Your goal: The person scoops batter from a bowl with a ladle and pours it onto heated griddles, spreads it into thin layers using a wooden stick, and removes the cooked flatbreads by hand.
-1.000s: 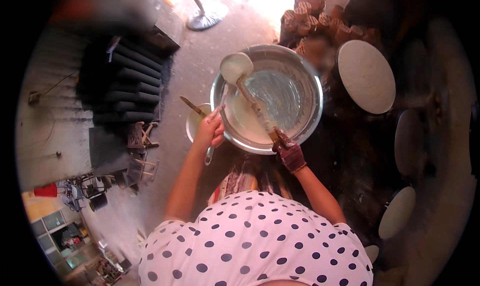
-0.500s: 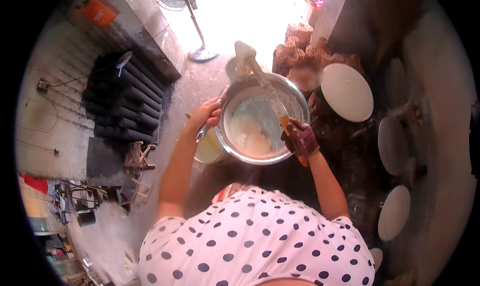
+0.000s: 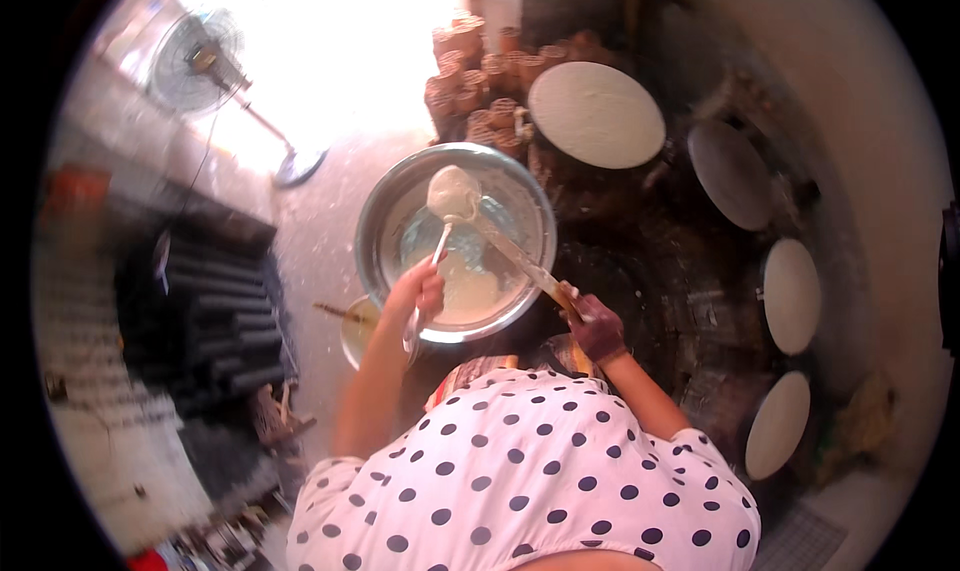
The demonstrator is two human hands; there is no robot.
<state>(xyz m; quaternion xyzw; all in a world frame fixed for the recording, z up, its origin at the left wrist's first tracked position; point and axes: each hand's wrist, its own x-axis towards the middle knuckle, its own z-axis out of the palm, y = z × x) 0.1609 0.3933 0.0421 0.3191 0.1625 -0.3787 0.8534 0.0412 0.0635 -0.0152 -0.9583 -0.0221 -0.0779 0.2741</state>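
Observation:
A wide metal basin [image 3: 366,216] of pale, creamy batter [image 3: 478,286] stands in front of me. My left hand [image 3: 420,293] is bare and closed round the handle of a ladle [image 3: 442,239]. In my right hand [image 3: 597,328], which wears a dark red glove, is the handle of a long spatula [image 3: 522,258] coated with batter. Ladle head and spatula blade meet over the far part of the basin; batter hides where they touch. Left of the basin, partly behind my left forearm, stands a smaller tub [image 3: 357,343] with a stick across it.
Several pale round discs stand along the right, among them a large one [image 3: 597,114] and a grey one [image 3: 730,174]. Behind the basin are stacked reddish perforated cylinders [image 3: 470,91]. At left lie black cylinders [image 3: 225,321]; farther back stands a fan [image 3: 205,63].
My view has turned, shifting the surroundings. The ladle and spatula have come from beyond the basin's far rim to above the basin. My left hand has moved in over the basin's near-left side.

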